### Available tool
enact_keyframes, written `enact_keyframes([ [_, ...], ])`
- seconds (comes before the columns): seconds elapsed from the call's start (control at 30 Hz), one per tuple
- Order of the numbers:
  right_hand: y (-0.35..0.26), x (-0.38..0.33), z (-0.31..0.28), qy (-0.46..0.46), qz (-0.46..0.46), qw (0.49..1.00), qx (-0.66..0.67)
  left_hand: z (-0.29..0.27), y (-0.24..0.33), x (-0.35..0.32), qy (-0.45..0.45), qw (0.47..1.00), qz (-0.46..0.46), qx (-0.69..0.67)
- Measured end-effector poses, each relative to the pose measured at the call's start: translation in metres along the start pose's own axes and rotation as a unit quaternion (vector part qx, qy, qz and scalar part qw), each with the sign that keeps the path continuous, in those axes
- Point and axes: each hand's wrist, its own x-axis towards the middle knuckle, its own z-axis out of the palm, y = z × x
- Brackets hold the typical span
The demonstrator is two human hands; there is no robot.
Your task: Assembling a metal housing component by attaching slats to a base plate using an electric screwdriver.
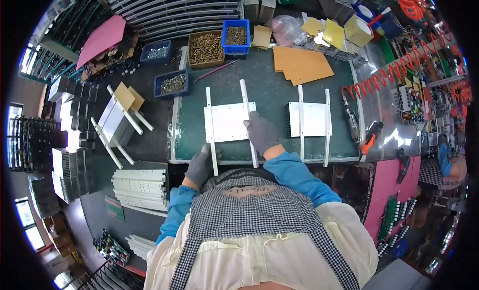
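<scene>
On the green mat we see a white plate carrying two white rails running near-to-far. Right hand lies flat, fingers loosely curled over the right rail; left hand pinches the left rail at its near end.

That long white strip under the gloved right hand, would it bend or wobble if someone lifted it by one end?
The white strip looks like a thin, straight metal rail, so it is probably stiff, though it might flex slightly since it is long and narrow. Flat-sided, it seems unlikely to roll. Resting across the white plate, it may slide or pivot if the right hand pushes one end.
</scene>
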Motion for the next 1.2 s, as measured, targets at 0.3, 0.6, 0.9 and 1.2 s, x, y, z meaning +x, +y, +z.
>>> enact_keyframes([
  [0.3, 0.012, 0.043, -0.042, 0.062, -0.071, 0.996, -0.008, -0.016, -0.003, -0.018, 0.021, 0.999, -0.024, -0.009],
  [0.6, 0.033, 0.283, -0.078, 0.188, 0.093, 0.975, -0.076, -0.033, -0.031, -0.048, 0.12, 0.992, -0.023, 0.006],
  [0.9, 0.037, 0.325, -0.055, 0.102, 0.178, 0.961, -0.183, -0.032, -0.019, -0.064, 0.197, 0.979, -0.02, -0.04],
  [1.2, 0.047, 0.292, -0.096, 0.218, 0.06, 0.965, -0.13, -0.028, -0.009, -0.042, 0.157, 0.986, -0.002, 0.058],
])
